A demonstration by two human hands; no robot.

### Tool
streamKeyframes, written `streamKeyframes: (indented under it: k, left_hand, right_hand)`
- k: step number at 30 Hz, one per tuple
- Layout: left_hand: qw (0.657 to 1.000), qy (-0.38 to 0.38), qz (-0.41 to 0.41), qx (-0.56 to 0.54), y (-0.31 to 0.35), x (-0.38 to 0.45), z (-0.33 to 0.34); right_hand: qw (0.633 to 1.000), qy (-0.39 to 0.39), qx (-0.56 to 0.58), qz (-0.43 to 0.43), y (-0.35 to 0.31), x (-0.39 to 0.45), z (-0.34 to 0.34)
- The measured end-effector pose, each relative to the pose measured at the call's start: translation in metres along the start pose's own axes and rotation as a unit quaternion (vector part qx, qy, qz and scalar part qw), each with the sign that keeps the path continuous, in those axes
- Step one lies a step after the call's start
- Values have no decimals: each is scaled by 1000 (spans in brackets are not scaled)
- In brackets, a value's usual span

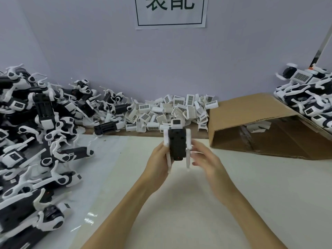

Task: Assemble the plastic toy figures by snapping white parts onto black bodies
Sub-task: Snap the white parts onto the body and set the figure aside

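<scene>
A toy figure (177, 142) with a black body and white legs is held up above the table's middle, belly toward me, its white head pointing away. My left hand (158, 160) grips its left side, fingers curled round the body and a leg. My right hand (206, 159) is at the figure's right side, blurred, with loosely bent fingers near the right white leg; whether it touches is unclear. A heap of loose white parts (172, 112) with grid stickers lies against the wall behind.
A big pile of black-and-white figures (36, 137) fills the left of the table. Further figures (309, 97) are stacked at the right, above a tipped brown cardboard box (260, 123). A paper sign (170, 11) hangs on the wall.
</scene>
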State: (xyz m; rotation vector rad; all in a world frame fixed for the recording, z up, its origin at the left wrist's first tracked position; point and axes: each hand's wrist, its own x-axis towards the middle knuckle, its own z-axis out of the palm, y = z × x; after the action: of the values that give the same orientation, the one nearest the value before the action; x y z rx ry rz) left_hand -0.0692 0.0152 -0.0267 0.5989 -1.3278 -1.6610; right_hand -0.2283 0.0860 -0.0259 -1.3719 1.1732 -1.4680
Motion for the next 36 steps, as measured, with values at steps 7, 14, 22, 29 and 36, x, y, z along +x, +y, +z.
streamKeyframes:
  k: [7, 14, 22, 29, 36]
  left_hand:
    - [998, 32, -27, 51, -18, 5, 7]
    - [994, 73, -60, 50, 13, 12, -18]
    - [973, 114, -7, 201, 1, 12, -15]
    - [953, 105, 161, 233, 15, 5, -19]
    - [963, 127, 128, 199, 6, 4, -9]
  right_hand:
    - [989, 63, -128, -34, 23, 1, 14]
    - [930, 84, -359, -6, 17, -1, -5]
    - [958, 90, -270, -42, 8, -1, -5]
    - [998, 24, -25, 43, 0, 5, -11]
    - [984, -14, 177, 11, 4, 8, -16]
